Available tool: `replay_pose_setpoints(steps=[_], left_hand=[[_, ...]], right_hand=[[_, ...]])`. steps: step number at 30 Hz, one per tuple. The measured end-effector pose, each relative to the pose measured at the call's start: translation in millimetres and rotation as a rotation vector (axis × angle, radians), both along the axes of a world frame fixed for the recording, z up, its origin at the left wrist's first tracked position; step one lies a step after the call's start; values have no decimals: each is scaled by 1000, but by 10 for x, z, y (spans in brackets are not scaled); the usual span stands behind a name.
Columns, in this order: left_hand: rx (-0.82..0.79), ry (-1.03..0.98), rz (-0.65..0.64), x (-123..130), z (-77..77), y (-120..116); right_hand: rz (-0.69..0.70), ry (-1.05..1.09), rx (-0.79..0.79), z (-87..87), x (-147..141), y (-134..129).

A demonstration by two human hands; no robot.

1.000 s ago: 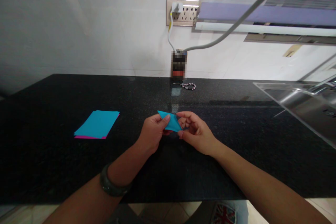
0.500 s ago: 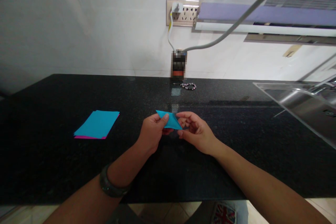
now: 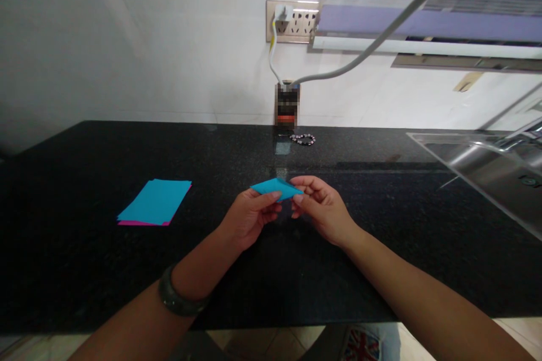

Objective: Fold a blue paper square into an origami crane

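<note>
A small folded piece of blue paper [image 3: 277, 185], pointed at its left and right ends, is held a little above the black countertop. My left hand [image 3: 252, 214] grips it from the left, thumb on top and fingers underneath. At the paper's right tip, my right hand [image 3: 322, 208] pinches it between thumb and fingers. Part of the paper's underside is hidden by my fingers. To the left lies a stack of square paper sheets [image 3: 156, 201], blue on top with pink edges showing below.
The black countertop [image 3: 105, 276] meets a white wall. At its back stand a blurred-out device [image 3: 287, 104] with cables and a beaded strap [image 3: 303, 139]. A socket panel [image 3: 292, 21] is on the wall. A steel sink [image 3: 499, 175] is at the right.
The folded blue paper has turned so its right tip points more to the right and up. My right hand has closed on that tip; my left thumb has slid across the paper.
</note>
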State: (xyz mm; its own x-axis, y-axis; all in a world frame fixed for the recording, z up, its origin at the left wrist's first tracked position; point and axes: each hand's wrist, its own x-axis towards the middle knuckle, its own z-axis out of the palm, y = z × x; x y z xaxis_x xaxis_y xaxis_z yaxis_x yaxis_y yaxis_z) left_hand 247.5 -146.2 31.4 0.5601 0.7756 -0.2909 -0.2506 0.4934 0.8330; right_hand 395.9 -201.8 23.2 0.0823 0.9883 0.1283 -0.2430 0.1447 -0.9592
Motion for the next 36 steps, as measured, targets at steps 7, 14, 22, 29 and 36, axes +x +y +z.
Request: replay_pose_setpoints(steps=[7, 14, 22, 29, 36], left_hand=[[16, -19, 0, 15, -14, -5], [10, -28, 12, 2, -18, 0], [50, 3, 32, 10, -15, 4], [108, 40, 42, 16, -42, -12], [54, 7, 22, 20, 2, -22]], right_hand=[[29, 21, 4, -10, -5, -17], [40, 24, 6, -19, -1, -12], [-6, 13, -85, 8, -7, -6], [-47, -30, -158, 36, -18, 18], [-108, -188, -142, 27, -14, 25]])
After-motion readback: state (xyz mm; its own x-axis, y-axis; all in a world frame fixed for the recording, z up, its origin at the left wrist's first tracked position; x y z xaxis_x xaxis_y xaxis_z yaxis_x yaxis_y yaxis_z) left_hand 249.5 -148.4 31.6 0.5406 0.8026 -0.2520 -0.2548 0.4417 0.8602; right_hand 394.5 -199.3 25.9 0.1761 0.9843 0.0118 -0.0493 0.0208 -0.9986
